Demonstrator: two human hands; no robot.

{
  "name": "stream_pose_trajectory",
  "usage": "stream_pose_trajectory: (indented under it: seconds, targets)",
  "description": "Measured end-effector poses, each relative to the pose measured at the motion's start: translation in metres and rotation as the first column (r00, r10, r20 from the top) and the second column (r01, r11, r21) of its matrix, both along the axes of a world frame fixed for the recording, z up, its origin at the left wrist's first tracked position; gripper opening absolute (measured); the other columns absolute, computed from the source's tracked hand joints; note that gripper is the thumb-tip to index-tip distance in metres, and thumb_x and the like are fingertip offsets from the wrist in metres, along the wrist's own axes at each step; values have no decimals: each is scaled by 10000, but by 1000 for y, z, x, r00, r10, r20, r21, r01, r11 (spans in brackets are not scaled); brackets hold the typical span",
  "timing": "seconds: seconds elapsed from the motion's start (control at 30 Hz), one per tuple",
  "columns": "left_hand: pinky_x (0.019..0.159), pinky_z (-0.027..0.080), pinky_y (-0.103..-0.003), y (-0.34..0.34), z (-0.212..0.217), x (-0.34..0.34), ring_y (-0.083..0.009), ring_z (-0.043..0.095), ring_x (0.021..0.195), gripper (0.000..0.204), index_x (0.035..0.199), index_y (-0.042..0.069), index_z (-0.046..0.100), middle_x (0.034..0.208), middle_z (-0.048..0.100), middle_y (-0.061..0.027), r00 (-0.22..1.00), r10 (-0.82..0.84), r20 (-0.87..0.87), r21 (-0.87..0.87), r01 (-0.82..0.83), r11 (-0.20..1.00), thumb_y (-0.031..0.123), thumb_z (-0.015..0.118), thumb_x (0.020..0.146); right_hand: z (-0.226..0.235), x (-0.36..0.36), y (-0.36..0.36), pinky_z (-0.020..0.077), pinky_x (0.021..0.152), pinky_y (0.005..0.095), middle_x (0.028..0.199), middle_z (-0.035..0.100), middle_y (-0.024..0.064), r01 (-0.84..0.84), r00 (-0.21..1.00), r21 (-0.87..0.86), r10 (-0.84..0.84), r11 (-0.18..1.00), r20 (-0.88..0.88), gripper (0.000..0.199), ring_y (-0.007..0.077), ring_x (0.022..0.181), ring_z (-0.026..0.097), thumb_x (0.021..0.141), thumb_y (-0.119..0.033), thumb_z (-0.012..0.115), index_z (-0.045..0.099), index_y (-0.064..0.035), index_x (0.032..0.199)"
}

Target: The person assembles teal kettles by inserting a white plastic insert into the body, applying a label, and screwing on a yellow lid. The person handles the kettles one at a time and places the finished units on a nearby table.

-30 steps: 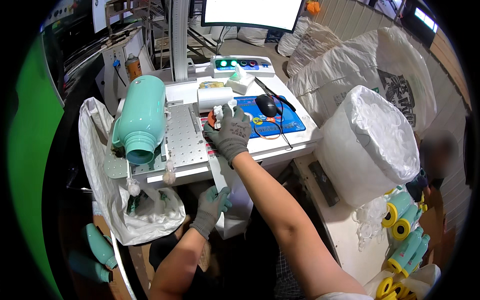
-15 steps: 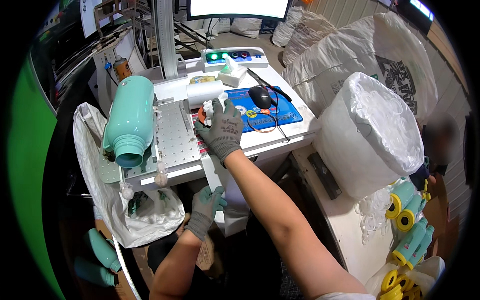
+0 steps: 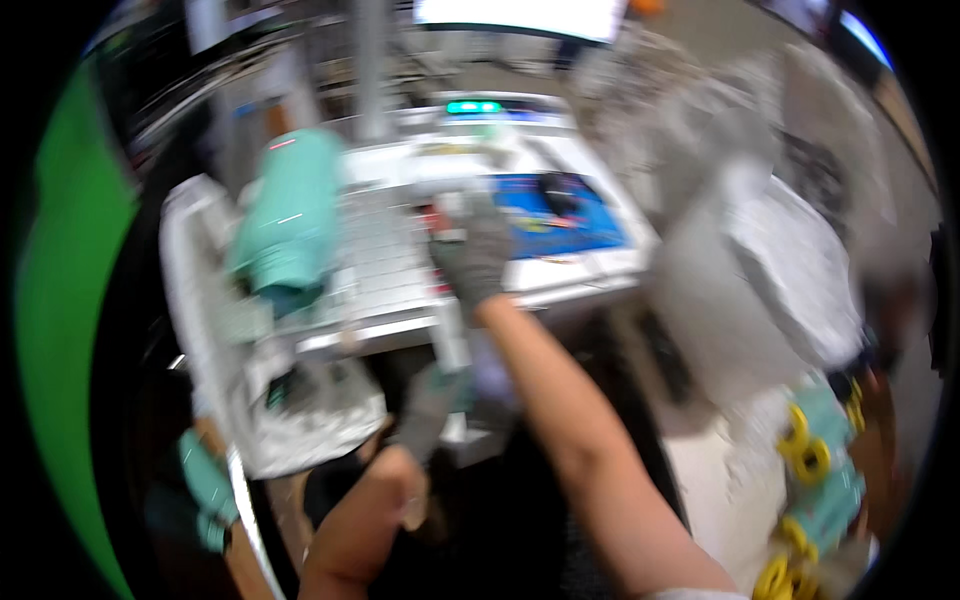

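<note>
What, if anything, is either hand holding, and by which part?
Cannot tell through the blur: the left hand is by the white strip, the right hand beside the blue mat.

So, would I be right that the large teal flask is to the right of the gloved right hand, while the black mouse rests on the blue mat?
Not quite: the head view shows the large teal flask to the left of the gloved right hand; the black mouse does rest on the blue mat.
</note>
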State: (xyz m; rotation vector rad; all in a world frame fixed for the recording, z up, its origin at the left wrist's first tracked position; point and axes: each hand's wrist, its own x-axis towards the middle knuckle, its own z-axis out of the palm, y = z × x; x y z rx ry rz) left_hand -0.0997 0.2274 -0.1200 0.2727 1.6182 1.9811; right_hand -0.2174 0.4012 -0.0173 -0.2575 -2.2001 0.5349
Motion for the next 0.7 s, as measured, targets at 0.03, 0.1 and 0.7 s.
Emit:
stream_pose_trajectory:
  seconds: [0.03, 0.1, 0.7]
  targets:
    - [654, 505, -284, 17, 11, 6, -100, 599, 719, 122, 997, 74, 667, 821, 646, 11, 998, -29, 51, 87, 24, 996, 192, 697, 994, -31, -6, 25, 507, 895, 519, 1135, 655, 204, 137, 933, 137, -82, 981, -349, 486, 427, 1042, 629, 775, -338, 776, 696, -47, 1157]
    - [565, 481, -270, 24, -14, -2, -94, 578, 640, 93, 988, 59, 645, 786, 630, 1, 995, -66, 72, 144, 55, 988, 148, 668, 1000, -36, -12, 26, 438, 1041, 544, 1314, 573, 284, 160, 924, 59, -129, 985, -360, 548, 450, 1211, 557, 803, -292, 728, 651, -54, 1291]
    - [516, 502, -277, 2, 20, -4, -135, 580, 561, 172, 1006, -15, 585, 747, 628, -82, 996, 6, -90, -129, -18, 992, 154, 606, 1030, 33, 23, -12, 386, 1116, 543, 1508, 424, 230, 115, 946, -111, -74, 987, 315, 890, 430, 1358, 445, 758, -460, 792, 475, -83, 1499]
